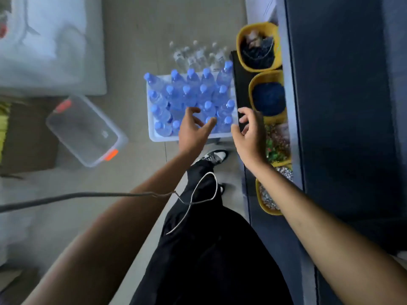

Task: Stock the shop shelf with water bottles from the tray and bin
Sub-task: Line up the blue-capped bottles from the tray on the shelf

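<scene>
Just left of the dark shelf (341,106), the white tray (167,138) holds blue-capped water bottles (189,93) standing upright, long axes vertical, caps toward the camera; the clear bin (86,130) lies well apart to its left. The left hand (193,132) hovers over the tray's near right corner, the right hand (250,133) beside that corner, both with fingers apart, holding nothing.

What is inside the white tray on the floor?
Upright blue-capped water bottles in rows. The left hand covers part of the front rows; what stands under it is hidden.
</scene>
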`<action>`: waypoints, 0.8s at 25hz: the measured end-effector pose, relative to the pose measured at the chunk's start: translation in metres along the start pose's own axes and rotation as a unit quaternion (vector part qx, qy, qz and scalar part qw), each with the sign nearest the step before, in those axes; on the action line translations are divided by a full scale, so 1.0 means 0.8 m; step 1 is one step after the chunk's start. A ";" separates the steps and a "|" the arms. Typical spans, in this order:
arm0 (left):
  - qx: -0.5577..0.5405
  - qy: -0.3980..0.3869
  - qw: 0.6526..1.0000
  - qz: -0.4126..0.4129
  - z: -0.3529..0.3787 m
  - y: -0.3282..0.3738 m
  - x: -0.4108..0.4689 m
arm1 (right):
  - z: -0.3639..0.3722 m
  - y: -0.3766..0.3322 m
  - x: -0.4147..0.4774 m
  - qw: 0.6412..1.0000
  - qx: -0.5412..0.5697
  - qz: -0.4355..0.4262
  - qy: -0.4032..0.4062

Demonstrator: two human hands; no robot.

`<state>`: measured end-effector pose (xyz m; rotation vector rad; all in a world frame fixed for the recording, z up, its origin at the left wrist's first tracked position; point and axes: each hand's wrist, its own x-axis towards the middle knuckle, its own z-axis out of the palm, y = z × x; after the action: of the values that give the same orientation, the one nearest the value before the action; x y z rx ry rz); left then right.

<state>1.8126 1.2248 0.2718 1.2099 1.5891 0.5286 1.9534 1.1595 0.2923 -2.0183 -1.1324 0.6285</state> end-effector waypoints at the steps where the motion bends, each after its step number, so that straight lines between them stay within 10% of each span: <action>1: 0.053 -0.016 0.998 -0.012 0.009 -0.034 0.002 | 0.020 0.028 -0.005 0.999 -0.025 0.018 -0.025; 8: 0.314 -0.060 0.947 0.021 0.091 -0.152 0.123 | 0.122 0.190 0.083 0.965 -0.148 0.146 -0.163; 20: 0.402 -0.074 0.906 0.110 0.133 -0.178 0.185 | 0.166 0.232 0.126 0.972 -0.180 0.034 -0.146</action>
<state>1.8501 1.2760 0.0490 2.0057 1.5864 -0.1283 2.0050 1.2290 0.0581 -2.3323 -1.4382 0.8245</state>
